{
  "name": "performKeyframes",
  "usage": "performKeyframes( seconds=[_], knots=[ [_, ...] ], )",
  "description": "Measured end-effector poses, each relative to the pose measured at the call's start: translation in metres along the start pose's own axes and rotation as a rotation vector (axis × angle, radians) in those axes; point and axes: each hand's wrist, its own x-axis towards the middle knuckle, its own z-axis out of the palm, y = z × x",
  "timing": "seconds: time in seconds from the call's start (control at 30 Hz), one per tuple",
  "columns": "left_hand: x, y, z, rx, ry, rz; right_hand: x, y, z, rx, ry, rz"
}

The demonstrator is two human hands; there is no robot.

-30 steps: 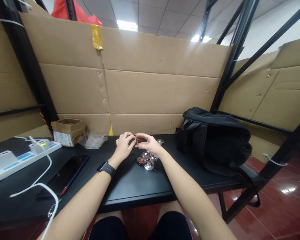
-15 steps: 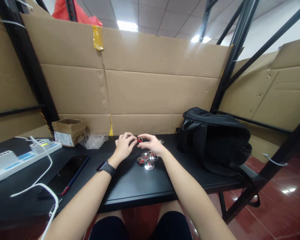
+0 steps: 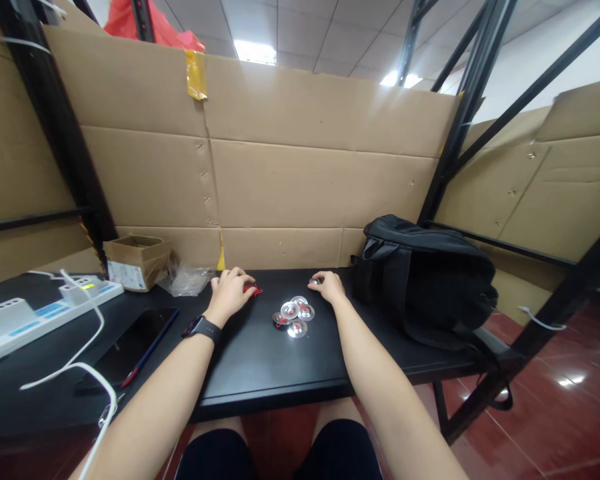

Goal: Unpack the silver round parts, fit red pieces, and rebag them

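Touching red cord (image 3: 252,291) w/ fingers of L hand (image 3: 229,293), can't tell if clamped; pinching small disc (image 3: 315,282) w/ R hand (image 3: 330,286). Between, on blk table (image 3: 275,363): heaped metal discs (image 3: 290,311). Back left: open box (image 3: 139,259), can't see inside.

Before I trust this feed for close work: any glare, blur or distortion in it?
Head view: ceiling light blown out; glare on the metal discs and tabletop. Head view: red item at the left hand too soft for detail. Head view: wide-angle stretch, the shelf posts leaning outward.
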Motion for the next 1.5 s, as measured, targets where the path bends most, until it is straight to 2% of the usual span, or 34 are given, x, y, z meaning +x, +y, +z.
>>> performKeyframes(
  seconds=[0.17,0.27,0.43,0.63,0.8,0.9,0.97,1.03,1.07,1.13,1.23,1.33,1.5],
  knots=[
    [-0.005,0.045,0.002,-0.191,-0.173,0.310,-0.002,-0.009,0.000,-0.129,0.002,0.035],
    [-0.009,0.067,0.008,-0.188,-0.205,0.409,-0.002,-0.009,-0.001,-0.152,0.010,0.068],
    [-0.012,0.074,0.016,-0.183,-0.243,0.473,-0.001,-0.007,-0.002,-0.144,0.022,0.110],
    [-0.014,0.081,0.014,-0.172,-0.255,0.531,-0.003,-0.010,-0.005,-0.143,0.054,0.116],
    [-0.015,0.084,0.014,-0.166,-0.212,0.488,-0.001,-0.014,-0.005,-0.099,0.102,0.075],
    [-0.013,0.081,0.012,-0.184,-0.169,0.383,-0.002,-0.025,-0.005,0.178,0.073,-0.079],
    [-0.012,0.078,0.009,-0.200,-0.123,0.300,-0.007,-0.038,-0.005,0.476,-0.097,-0.199],
    [-0.009,0.075,0.005,-0.222,-0.069,0.223,-0.016,-0.053,-0.005,0.730,-0.343,-0.302],
    [-0.008,0.073,0.003,-0.234,-0.043,0.186,-0.021,-0.060,-0.005,0.804,-0.460,-0.350],
    [-0.006,0.068,0.001,-0.268,-0.016,0.121,-0.030,-0.074,-0.004,0.860,-0.579,-0.425],
    [-0.004,0.059,-0.002,-0.358,-0.035,0.073,-0.038,-0.087,-0.002,0.882,-0.566,-0.478],
    [-0.003,0.054,-0.001,-0.465,-0.049,0.084,-0.039,-0.090,-0.002,0.910,-0.536,-0.483],
    [-0.002,0.052,0.003,-0.629,-0.072,0.097,-0.039,-0.082,-0.006,0.925,-0.579,-0.382]
  ],
)
